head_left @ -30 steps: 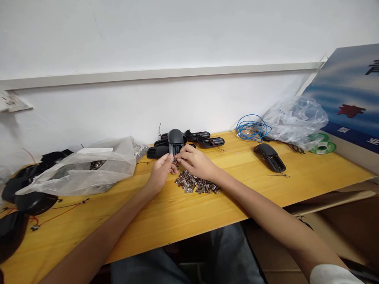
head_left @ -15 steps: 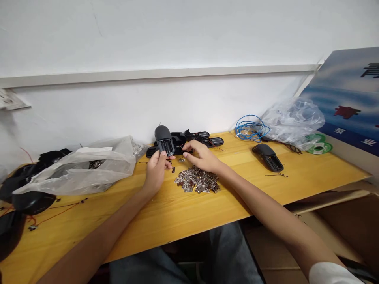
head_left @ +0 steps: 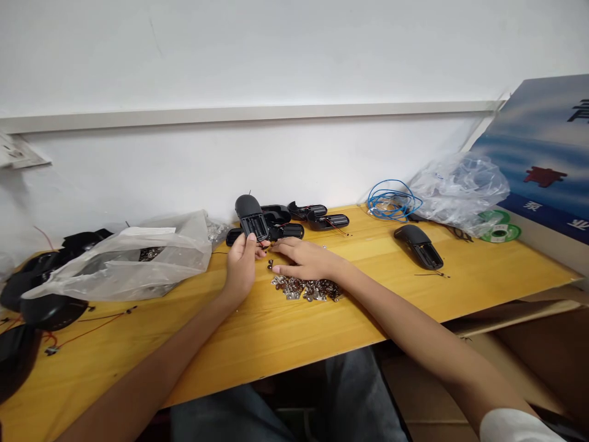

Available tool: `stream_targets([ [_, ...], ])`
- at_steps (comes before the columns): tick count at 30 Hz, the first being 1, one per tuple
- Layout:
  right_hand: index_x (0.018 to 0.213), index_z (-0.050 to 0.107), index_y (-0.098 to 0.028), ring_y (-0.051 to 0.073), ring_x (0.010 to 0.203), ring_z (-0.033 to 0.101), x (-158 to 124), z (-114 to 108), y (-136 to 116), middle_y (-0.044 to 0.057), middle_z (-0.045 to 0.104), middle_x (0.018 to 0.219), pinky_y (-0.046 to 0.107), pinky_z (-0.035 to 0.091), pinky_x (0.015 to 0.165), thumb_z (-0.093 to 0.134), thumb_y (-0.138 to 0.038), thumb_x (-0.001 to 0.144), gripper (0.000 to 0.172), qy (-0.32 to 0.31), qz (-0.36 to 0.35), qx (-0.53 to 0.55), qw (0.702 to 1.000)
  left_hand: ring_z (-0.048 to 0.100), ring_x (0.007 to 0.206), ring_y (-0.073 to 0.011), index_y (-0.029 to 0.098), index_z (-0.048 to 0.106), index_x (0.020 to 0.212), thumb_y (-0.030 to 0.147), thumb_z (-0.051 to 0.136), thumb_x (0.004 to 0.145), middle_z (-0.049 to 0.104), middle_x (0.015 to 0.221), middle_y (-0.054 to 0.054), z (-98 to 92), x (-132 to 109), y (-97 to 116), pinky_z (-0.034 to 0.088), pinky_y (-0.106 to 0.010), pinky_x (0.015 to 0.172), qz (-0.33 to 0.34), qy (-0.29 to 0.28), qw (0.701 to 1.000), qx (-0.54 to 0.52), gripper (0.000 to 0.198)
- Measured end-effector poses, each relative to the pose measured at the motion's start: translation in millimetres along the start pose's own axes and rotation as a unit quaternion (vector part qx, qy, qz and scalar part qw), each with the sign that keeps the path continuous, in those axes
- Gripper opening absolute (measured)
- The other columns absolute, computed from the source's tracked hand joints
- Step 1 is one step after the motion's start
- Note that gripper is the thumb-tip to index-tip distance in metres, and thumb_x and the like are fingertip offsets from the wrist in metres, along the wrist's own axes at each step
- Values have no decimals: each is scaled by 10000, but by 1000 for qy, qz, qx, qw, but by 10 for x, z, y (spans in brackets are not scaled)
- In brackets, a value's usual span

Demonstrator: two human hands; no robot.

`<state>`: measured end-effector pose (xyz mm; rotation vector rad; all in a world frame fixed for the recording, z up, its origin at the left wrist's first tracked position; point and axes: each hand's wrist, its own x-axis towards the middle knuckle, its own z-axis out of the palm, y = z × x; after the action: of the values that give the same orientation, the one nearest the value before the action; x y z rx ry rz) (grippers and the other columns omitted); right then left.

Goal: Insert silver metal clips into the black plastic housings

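The right hand (head_left: 306, 259) has dropped away from the row of black housings and now sits low over the surface (head_left: 193, 362), its fingers (head_left: 280, 269) stretched out flat toward the left hand (head_left: 242, 267). The pile of metal terminals (head_left: 306, 288) now lies just below those fingers, partly hidden behind them at its far edge. The black plastic housing (head_left: 251, 218) held in the left hand has tipped further, its rounded end leaning away from the left fingers (head_left: 251, 242) and toward the left.
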<state>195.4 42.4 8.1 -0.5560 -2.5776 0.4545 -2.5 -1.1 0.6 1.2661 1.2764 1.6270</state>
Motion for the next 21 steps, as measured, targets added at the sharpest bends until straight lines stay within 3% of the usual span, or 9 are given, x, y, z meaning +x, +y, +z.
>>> stream_targets([
  [7, 1394, 601, -178, 317, 1276, 592, -52, -125, 126, 172, 658, 1336, 509, 500, 1099, 631, -501, 1036, 483, 33, 44, 14, 998, 596, 668, -125, 172, 651, 969, 624, 653, 928, 746, 894, -66, -3, 10, -16, 493, -249, 660, -17, -4, 1000, -13, 454],
  [14, 1346, 652, -180, 333, 1175, 550, -48, -56, 125, 150, 685, 1223, 524, 492, 1045, 660, -611, 987, 561, 18, 27, -25, 999, 591, 653, -131, 179, 644, 955, 645, 657, 904, 735, 860, -59, 10, 3, -1, 486, -260, 655, -20, -13, 1000, -8, 469],
  [21, 924, 706, -179, 214, 854, 592, -36, -162, 99, 62, 677, 901, 364, 480, 827, 575, -572, 1042, 431, -10, 27, 31, 999, 588, 646, -129, 180, 646, 961, 651, 655, 897, 733, 863, -60, 10, 14, -12, 485, -258, 648, -25, -13, 1000, -6, 475],
])
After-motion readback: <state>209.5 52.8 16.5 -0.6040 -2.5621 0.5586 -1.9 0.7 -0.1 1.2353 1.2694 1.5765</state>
